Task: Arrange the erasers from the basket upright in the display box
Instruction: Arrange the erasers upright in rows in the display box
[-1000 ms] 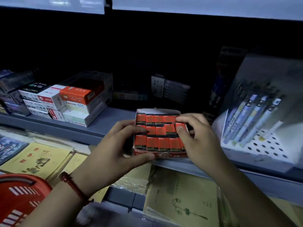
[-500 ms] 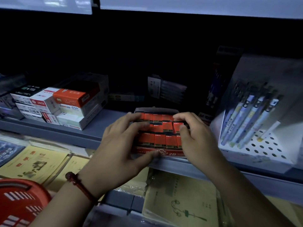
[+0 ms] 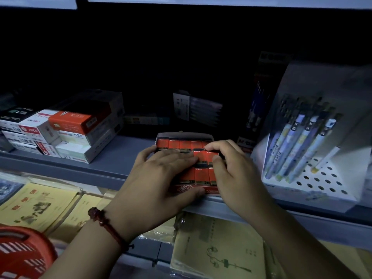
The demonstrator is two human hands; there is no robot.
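The small orange-sleeved erasers (image 3: 173,143) stand in rows in the red cardboard display box (image 3: 181,135) on the grey shelf (image 3: 112,156). I judge them light, slightly soft, with slippery paper sleeves, best taken by the narrow sides. My left hand (image 3: 161,178) lies flat on them, fingers (image 3: 181,161) straight; my right hand (image 3: 235,174) pinches one with curled fingers at the middle row's right end

Dim shop aisle, light weak and cool. Grey metal shelf (image 3: 112,156) runs across, recess behind it near black. Pale edge of upper shelf (image 3: 221,2) along top. Stacked stationery boxes (image 3: 66,129) at left; white perforated pen stand (image 3: 314,178) at right. Yellow exercise books (image 3: 217,248) on lower tier.
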